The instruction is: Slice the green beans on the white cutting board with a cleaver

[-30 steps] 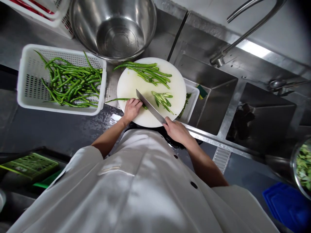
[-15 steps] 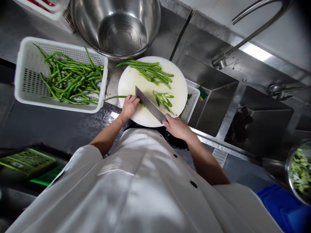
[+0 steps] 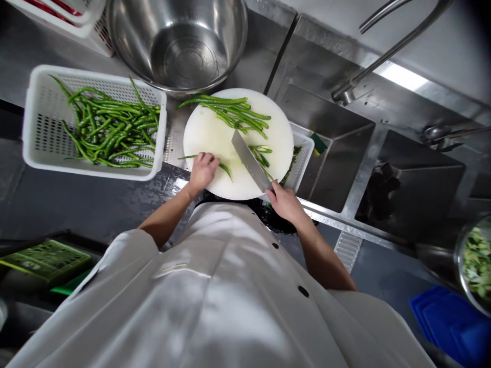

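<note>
My left hand (image 3: 204, 169) is closed on a long green chili pepper (image 3: 225, 169) at the left side of a round white cutting board (image 3: 215, 128). The pepper's ends stick out on both sides of the fingers. In my right hand (image 3: 283, 202) is the handle of a cleaver (image 3: 251, 162). Its broad blade slants across the board, apart from the held pepper. Sliced chili pieces (image 3: 263, 153) lie just right of the blade, partly hidden by it. Several whole chili peppers (image 3: 238, 111) are bunched at the board's far side.
A white perforated basket (image 3: 40, 122) of green chilies stands left. A large steel bowl (image 3: 176, 51) is behind the board. Another white basket (image 3: 305, 163) sits partly under the board's right edge, beside a sink (image 3: 330, 163). A faucet (image 3: 368, 71) rises behind the sink.
The cleaver has moved right, away from the left hand, up against the sliced pieces. More of the held pepper's right end now shows, and less sticks out on the left.
</note>
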`<state>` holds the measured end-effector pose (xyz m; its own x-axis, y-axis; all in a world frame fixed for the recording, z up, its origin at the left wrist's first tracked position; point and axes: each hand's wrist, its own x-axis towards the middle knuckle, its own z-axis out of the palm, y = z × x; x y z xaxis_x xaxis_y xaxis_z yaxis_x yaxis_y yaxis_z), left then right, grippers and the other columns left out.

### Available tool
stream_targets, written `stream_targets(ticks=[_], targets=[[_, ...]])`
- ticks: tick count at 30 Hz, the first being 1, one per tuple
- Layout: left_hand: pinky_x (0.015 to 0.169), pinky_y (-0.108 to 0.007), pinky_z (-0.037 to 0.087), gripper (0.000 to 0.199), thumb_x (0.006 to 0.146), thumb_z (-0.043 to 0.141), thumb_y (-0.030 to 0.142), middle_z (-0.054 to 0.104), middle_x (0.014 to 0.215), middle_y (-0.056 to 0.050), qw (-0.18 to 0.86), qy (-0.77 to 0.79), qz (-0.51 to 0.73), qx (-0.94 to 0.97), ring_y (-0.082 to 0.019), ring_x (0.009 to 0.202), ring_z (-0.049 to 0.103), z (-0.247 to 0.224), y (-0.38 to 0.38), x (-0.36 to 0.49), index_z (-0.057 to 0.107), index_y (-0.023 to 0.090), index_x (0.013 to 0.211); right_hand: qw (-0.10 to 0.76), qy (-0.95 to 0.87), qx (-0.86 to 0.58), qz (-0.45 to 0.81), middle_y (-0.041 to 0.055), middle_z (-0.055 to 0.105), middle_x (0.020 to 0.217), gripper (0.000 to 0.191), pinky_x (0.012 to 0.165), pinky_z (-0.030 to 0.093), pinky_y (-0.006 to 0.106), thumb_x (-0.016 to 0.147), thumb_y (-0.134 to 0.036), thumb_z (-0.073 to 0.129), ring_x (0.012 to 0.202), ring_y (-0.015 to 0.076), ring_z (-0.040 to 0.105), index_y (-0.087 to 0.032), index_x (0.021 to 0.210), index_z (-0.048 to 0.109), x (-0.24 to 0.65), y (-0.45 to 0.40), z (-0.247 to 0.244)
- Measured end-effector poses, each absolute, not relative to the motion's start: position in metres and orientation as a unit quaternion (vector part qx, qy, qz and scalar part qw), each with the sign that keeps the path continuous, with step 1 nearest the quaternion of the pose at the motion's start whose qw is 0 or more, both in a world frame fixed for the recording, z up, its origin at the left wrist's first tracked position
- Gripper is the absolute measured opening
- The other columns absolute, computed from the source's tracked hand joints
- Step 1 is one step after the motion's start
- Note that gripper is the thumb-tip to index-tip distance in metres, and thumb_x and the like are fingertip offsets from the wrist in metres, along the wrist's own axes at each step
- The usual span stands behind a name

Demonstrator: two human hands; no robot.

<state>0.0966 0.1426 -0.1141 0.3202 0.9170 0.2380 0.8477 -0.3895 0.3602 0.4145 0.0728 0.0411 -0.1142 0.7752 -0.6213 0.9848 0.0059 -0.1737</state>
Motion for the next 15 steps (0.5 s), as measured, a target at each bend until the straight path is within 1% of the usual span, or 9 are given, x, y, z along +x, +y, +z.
stream_targets(ticks=[3,5,8,11,15], targets=[[0.082,-0.047,0.044,0.026,0.099,0.050,0.013,0.066,0.108,-0.012,0.072,0.515,0.183,0.834,-0.030,0.101,0.051,-0.118,0.130,0.122,0.073,0.025,0.104,0.230,0.683,0.628,-0.293,0.0169,0.077,0.103,0.041,0.077,0.044,0.035,0.114,-0.039,0.034,0.098,0.0343,0.072,-0.016,0.142,0.053,0.410,0.054,0.063],[0.081,-0.047,0.044,0.025,0.097,0.053,0.013,0.066,0.107,-0.012,0.050,0.506,0.180,0.842,-0.030,0.100,0.051,-0.118,0.125,0.128,0.073,0.025,0.103,0.244,0.689,0.607,-0.312,0.0156,0.077,0.102,0.038,0.074,0.043,0.034,0.114,-0.037,0.034,0.097,0.0334,0.073,-0.017,0.141,0.052,0.399,0.047,0.067],[0.082,-0.047,0.045,0.026,0.095,0.054,0.012,0.067,0.106,-0.012,0.042,0.499,0.173,0.848,-0.031,0.101,0.051,-0.116,0.123,0.125,0.073,0.026,0.104,0.247,0.689,0.593,-0.335,0.0156,0.077,0.107,0.037,0.074,0.042,0.033,0.115,-0.036,0.033,0.099,0.0316,0.073,-0.017,0.140,0.050,0.379,0.047,0.059],[0.085,-0.048,0.045,0.028,0.096,0.052,0.011,0.068,0.107,-0.012,0.070,0.506,0.151,0.846,-0.031,0.104,0.052,-0.113,0.124,0.121,0.073,0.026,0.107,0.244,0.691,0.596,-0.329,0.0168,0.076,0.110,0.038,0.075,0.042,0.033,0.115,-0.037,0.032,0.099,0.0310,0.073,-0.016,0.143,0.048,0.371,0.052,0.053],[0.088,-0.048,0.045,0.029,0.099,0.050,0.011,0.069,0.110,-0.013,0.104,0.520,0.121,0.839,-0.031,0.107,0.053,-0.112,0.122,0.122,0.073,0.024,0.111,0.245,0.708,0.578,-0.323,0.0150,0.076,0.102,0.034,0.073,0.041,0.032,0.115,-0.037,0.034,0.096,0.0311,0.072,-0.017,0.138,0.050,0.378,0.053,0.059]])
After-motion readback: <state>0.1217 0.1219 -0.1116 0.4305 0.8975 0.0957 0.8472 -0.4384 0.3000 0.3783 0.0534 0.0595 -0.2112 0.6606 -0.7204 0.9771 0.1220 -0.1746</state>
